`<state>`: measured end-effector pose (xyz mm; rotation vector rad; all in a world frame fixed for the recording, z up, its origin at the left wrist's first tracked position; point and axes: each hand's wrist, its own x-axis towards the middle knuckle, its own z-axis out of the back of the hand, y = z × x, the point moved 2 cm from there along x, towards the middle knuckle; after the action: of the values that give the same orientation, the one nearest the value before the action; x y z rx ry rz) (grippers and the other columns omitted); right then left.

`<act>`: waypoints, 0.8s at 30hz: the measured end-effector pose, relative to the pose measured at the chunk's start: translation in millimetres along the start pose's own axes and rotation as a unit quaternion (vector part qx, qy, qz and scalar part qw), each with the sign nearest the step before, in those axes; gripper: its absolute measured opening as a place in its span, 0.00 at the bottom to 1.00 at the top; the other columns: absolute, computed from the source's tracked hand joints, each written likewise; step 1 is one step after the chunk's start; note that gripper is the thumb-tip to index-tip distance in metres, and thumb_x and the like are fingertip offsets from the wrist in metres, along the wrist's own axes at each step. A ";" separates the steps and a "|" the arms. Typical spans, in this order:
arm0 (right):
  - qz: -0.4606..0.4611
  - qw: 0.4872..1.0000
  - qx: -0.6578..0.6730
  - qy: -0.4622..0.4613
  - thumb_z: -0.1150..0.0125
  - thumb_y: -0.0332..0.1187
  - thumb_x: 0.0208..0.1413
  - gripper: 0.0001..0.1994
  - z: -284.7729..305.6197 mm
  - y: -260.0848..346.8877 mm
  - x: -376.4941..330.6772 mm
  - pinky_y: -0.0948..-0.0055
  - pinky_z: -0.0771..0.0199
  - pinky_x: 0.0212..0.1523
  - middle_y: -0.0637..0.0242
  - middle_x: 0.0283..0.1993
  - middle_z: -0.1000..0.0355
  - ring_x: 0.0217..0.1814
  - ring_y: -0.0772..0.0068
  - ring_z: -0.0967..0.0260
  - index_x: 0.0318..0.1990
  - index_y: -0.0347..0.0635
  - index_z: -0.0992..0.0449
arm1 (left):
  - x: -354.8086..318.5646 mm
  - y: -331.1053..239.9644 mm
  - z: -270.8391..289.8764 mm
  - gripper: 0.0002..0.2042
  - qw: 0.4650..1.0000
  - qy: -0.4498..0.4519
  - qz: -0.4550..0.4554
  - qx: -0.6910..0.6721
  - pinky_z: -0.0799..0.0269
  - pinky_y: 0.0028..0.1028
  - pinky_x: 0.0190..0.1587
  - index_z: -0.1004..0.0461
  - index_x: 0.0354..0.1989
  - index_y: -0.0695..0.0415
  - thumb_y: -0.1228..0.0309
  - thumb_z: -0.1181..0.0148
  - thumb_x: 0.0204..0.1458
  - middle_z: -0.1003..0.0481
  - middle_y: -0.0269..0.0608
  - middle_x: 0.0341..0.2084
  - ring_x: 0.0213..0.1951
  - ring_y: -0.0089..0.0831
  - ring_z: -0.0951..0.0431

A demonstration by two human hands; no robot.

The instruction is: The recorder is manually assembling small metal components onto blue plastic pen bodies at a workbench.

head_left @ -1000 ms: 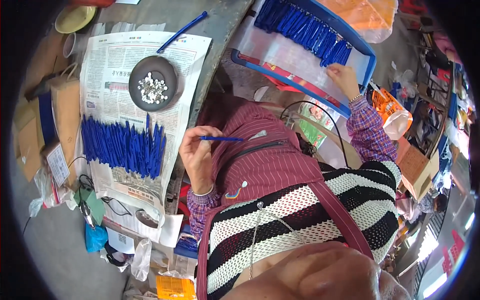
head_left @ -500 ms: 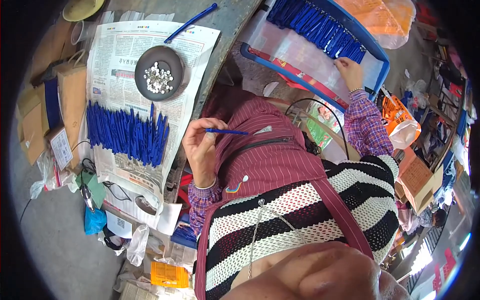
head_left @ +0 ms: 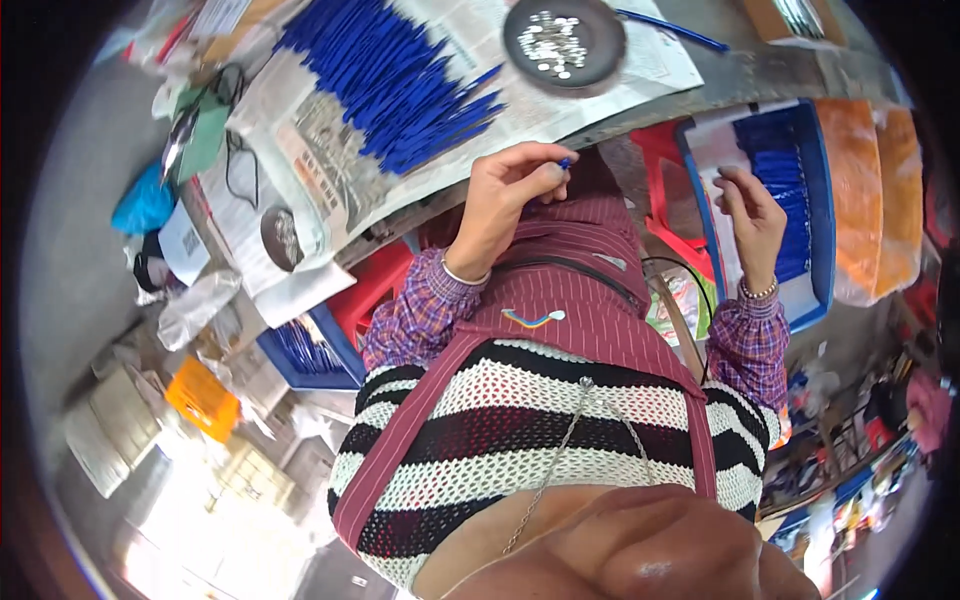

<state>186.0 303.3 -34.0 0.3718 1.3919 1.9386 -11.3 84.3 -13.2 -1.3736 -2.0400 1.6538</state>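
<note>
My left hand (head_left: 510,200) is raised in front of the apron, thumb and forefinger pinching a thin blue stick (head_left: 565,162). Only the stick's end shows; the fingers hide the rest. My right hand (head_left: 755,225) hangs over the near left part of a blue tray (head_left: 822,200), its fingers bent with the thumb slightly apart and nothing visible in them. A row of blue sticks (head_left: 775,155) lies in that tray. Beyond my left hand, a dense pile of similar blue sticks (head_left: 400,85) is spread on newspaper (head_left: 650,65). A dark round dish (head_left: 606,68) holds small shiny white pieces (head_left: 550,42).
A longer blue rod (head_left: 672,30) lies beside the dish. Red plastic stool parts (head_left: 660,190) stand between table and tray. Orange plastic-wrapped bundles (head_left: 870,200) border the tray on the right. At the lower left are another blue tray (head_left: 350,362) and an orange basket (head_left: 203,398).
The view has turned, so the table now spans the top. My right hand has drawn back from the row of sticks in the tray. My left hand still pinches its stick, now seen nearly end-on.
</note>
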 end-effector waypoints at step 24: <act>0.355 0.875 -0.326 0.043 0.41 0.25 0.43 0.13 -106.6 90.5 67.7 0.68 0.34 0.37 0.65 0.38 0.33 0.38 0.62 0.36 0.40 0.43 0.25 | -25.2 -1.7 31.0 0.07 0.996 -0.025 -0.076 -0.031 0.37 0.16 0.25 0.29 0.36 0.64 0.80 0.44 0.47 0.26 0.39 0.26 0.22 0.17 0.33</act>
<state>40.1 259.5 -3.2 0.5098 0.5767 2.9061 -17.8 44.9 -13.2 -1.1722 -2.1811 1.5889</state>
